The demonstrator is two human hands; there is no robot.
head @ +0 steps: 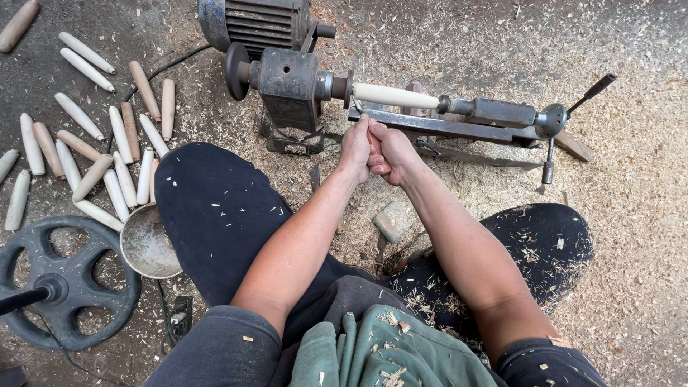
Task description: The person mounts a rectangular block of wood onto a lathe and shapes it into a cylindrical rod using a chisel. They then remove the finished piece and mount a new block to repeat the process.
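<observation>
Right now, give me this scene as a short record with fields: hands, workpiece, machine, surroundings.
hands: left hand and right hand clasped together on a tool handle at the tool rest
workpiece: pale wooden spindle mounted between lathe centres
machine: small floor lathe, motor behind
surroundings: turned wooden pieces at left, metal bowl, weight plate, wood shavings

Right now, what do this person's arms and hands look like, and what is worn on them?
Both forearms are bare, with no gloves, watch or rings visible on the left hand or right hand. Dark short sleeves, flecked with pale wood shavings, end near the elbows.
</observation>
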